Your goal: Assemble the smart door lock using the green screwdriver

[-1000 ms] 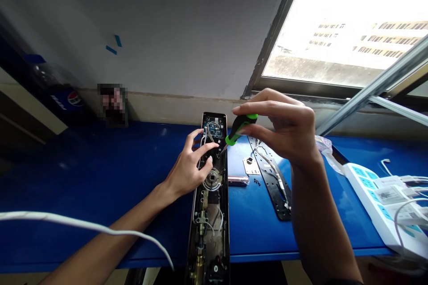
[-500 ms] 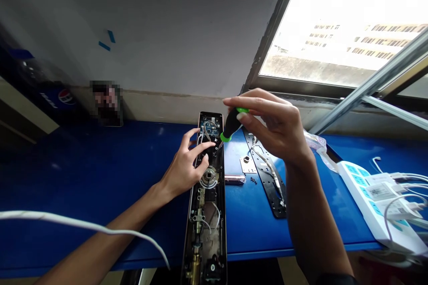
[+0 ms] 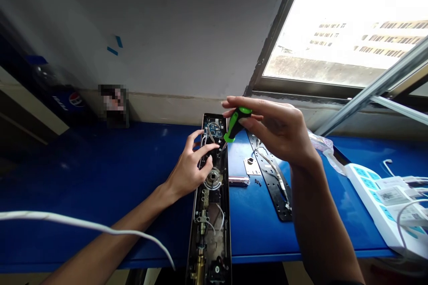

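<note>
A long dark housing [image 3: 225,213] lies open on the blue table, with a blue circuit board [image 3: 215,128] at its far end and a round metal part [image 3: 212,178] near its middle. My right hand [image 3: 277,127] is closed on a black and green screwdriver [image 3: 235,124], whose tip points down into the housing below the board. My left hand [image 3: 194,162] rests over the housing's left side with fingers apart, the index fingertip close to the screwdriver's tip. Whether those fingers hold a small part cannot be made out.
Right of the housing lie a black perforated plate [image 3: 276,187] with a cable, a square metal plate [image 3: 252,166], small screws [image 3: 257,182] and a pinkish cylinder [image 3: 239,181]. A white power strip [image 3: 368,200] is farther right. A white cable [image 3: 83,226] crosses the lower left.
The view has shifted slightly, so everything sits a little farther right. The screwdriver has turned in my right hand, showing more green on its handle. My left hand keeps its place on the housing.
</note>
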